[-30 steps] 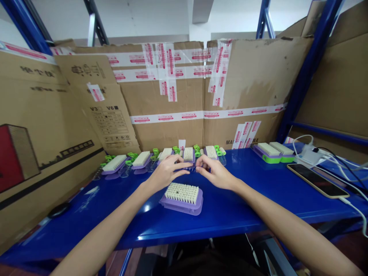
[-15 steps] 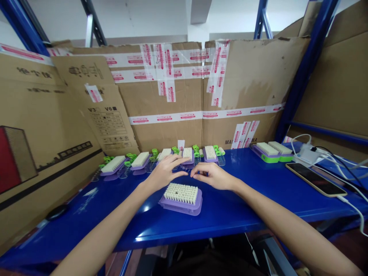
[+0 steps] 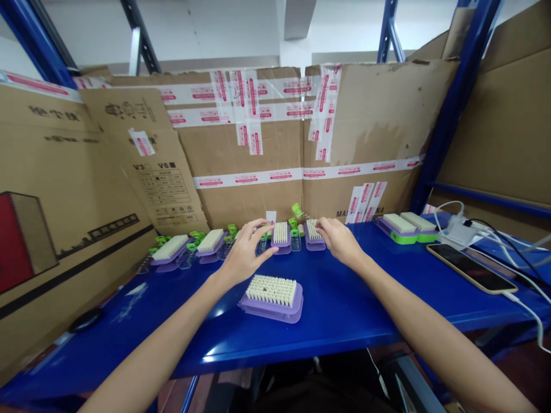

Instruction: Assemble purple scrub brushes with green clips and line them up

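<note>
My right hand [image 3: 342, 241] pinches a small clear piece with a green top [image 3: 297, 210], tilted over the back row; its exact kind is unclear. Just below that hand lies a purple brush with pale bristles [image 3: 315, 244]. My left hand [image 3: 246, 252] is empty, its fingers apart, in front of another purple brush [image 3: 281, 234]. Nearer to me, a larger-looking purple brush [image 3: 271, 298] rests bristles up on the blue table [image 3: 344, 321]. Between the back-row brushes stand several clear pieces with green tops [image 3: 295, 236], some partly hidden by my left hand.
More purple brushes [image 3: 170, 248] line the back left. Two green brushes [image 3: 400, 226] sit at the back right, near a phone [image 3: 471, 268], a white charger [image 3: 462, 229] and tangled cables. Cardboard walls [image 3: 249, 201] close off the back and sides. A black round object [image 3: 86, 318] lies at left.
My right hand has moved right and back and lifted a green-topped clear piece from beside the rightmost purple brush. My left hand has shifted only slightly.
</note>
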The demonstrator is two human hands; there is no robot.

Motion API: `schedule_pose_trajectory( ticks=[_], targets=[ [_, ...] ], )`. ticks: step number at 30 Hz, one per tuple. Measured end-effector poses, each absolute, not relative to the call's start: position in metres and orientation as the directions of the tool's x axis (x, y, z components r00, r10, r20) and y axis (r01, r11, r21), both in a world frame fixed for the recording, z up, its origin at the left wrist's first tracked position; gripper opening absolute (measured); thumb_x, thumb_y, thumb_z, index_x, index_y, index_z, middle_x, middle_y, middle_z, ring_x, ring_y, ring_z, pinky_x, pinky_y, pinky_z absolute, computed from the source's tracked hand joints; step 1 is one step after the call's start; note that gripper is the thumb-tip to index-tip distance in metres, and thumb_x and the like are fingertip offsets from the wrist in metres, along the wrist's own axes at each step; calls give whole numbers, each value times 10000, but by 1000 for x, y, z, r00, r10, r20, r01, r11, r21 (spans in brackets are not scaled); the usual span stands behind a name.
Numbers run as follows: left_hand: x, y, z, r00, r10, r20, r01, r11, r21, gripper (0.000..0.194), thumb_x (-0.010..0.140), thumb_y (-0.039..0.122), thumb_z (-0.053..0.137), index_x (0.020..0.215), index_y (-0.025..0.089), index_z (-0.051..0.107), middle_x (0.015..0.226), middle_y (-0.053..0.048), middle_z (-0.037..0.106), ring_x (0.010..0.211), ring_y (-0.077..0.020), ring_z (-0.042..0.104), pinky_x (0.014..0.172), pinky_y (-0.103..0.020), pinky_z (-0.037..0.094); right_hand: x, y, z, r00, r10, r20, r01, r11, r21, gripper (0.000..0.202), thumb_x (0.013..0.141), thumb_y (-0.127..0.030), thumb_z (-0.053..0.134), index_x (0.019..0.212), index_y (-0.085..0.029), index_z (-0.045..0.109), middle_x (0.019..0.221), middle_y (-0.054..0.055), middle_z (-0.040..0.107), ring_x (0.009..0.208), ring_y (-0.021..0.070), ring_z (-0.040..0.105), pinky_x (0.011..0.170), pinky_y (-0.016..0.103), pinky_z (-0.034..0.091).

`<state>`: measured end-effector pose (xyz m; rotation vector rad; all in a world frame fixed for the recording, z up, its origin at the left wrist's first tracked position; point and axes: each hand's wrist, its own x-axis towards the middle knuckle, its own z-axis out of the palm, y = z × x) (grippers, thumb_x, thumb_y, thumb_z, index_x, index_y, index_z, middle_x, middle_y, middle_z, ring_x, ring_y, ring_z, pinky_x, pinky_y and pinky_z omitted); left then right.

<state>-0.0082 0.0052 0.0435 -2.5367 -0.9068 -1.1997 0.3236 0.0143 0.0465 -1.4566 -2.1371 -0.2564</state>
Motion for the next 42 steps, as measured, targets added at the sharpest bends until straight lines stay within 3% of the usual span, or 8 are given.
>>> schedule_pose_trajectory(
  ticks=[6, 11, 21, 27, 35, 42],
  targets=[
    [-9, 7, 42, 499, 456, 737, 608, -790, 78, 465, 1137, 449, 681, 1570, 316, 577, 1588, -134, 581, 1514, -361, 574, 1294, -615, 467, 335, 16, 52, -144, 883, 446, 972, 211, -105, 211, 1193, -246, 483, 1304, -163, 642, 1279, 203, 771, 1195, 329, 712, 928, 380, 517],
    [-9, 8, 42, 512, 451, 731, 600, -797, 71, 435, 1144, 439, 667, 1553, 310, 590, 1575, -138, 584, 1497, -354, 589, 1278, -615, 481, 339, 19, 50, -105, 923, 371, 983, 153, -102, 212, 1188, -265, 503, 1307, -179, 656, 1279, 192, 789, 1185, 326, 748, 899, 376, 531],
    [-9, 7, 42, 539, 445, 715, 589, -806, 57, 398, 1154, 430, 654, 1530, 303, 616, 1563, -132, 600, 1502, -345, 593, 1258, -605, 495, 341, 24, 45, -62, 963, 261, 987, 97, -124, 212, 1197, -316, 484, 1327, -215, 619, 1309, 186, 803, 1213, 337, 785, 924, 381, 538],
    [-9, 6, 42, 563, 452, 692, 561, -824, 82, 428, 1157, 424, 654, 1562, 304, 588, 1570, -134, 606, 1521, -340, 586, 1265, -600, 500, 342, 28, 42, -35, 969, 243, 988, 71, -140, 320, 1192, -361, 516, 1464, -193, 499, 1333, 216, 799, 1181, 365, 803, 904, 400, 547],
    [-8, 4, 43, 569, 481, 667, 541, -830, 137, 393, 1161, 443, 643, 1526, 302, 615, 1529, -121, 647, 1475, -324, 626, 1269, -577, 512, 342, 29, 39, -72, 958, 277, 989, 104, -102, 254, 1184, -398, 553, 1346, -212, 614, 1433, 187, 708, 1327, 335, 718, 991, 389, 544],
    [-6, 0, 45, 549, 491, 676, 520, -834, 184, 350, 1157, 447, 642, 1468, 289, 674, 1474, -110, 694, 1428, -314, 661, 1235, -539, 543, 344, 31, 37, -82, 950, 303, 990, 114, -88, 253, 1171, -278, 497, 1360, -211, 651, 1439, 181, 668, 1315, 324, 684, 993, 380, 546]
  ],
)
